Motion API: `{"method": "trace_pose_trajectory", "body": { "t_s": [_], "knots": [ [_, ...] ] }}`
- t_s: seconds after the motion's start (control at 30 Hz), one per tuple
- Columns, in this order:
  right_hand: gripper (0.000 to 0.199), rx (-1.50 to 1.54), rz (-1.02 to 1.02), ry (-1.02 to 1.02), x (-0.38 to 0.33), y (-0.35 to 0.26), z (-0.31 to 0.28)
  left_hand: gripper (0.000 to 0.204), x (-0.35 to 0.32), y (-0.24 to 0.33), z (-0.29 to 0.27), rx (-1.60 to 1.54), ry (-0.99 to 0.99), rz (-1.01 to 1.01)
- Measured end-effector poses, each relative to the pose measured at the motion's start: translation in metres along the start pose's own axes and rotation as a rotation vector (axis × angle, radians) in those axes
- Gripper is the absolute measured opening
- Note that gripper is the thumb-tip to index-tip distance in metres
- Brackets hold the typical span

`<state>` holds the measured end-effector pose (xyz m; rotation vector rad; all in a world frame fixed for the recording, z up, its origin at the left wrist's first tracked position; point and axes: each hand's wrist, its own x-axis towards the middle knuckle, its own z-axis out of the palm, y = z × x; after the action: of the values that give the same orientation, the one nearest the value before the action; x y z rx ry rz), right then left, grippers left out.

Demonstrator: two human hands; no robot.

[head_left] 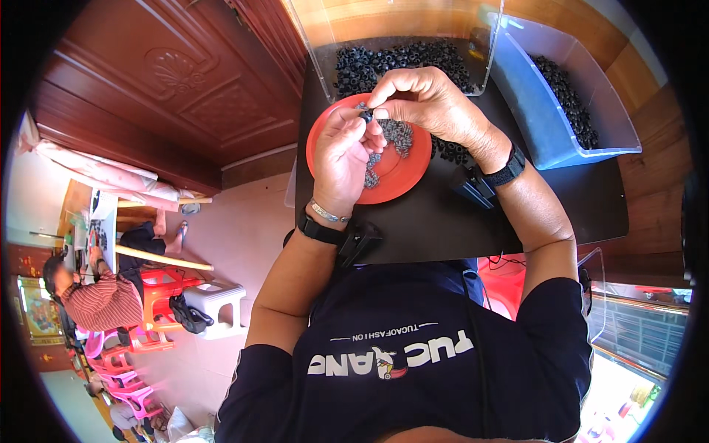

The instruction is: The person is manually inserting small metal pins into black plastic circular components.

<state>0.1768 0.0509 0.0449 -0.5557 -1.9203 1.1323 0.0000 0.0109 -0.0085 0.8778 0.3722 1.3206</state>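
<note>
Above red plate (402,177), small black ring (366,116) pinched between fingers (362,127)

Hands meet above the plate at the middle of the board

The left hand (341,159) and right hand (421,100) pinch a small ring (367,115) together just over the plate (399,181), where loose rings (397,134) lie under the grip. Behind the grip stands a clear bin (325,66) of rings; to its right, a second bin (532,118). All rest on the board (473,229).
</note>
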Motion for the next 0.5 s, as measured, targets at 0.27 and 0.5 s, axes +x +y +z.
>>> {"method": "trace_pose_trajectory", "body": {
  "t_s": [0.27, 0.5],
  "knots": [
    [0.009, -0.278, -0.146, 0.032, -0.001, -0.010, 0.003, 0.011, 0.000, 0.001, 0.002, 0.047, 0.005, -0.004],
    [0.013, -0.354, -0.180, 0.101, -0.002, -0.007, 0.016, 0.010, 0.001, -0.002, -0.003, -0.016, 0.053, -0.024]
  ]
}}
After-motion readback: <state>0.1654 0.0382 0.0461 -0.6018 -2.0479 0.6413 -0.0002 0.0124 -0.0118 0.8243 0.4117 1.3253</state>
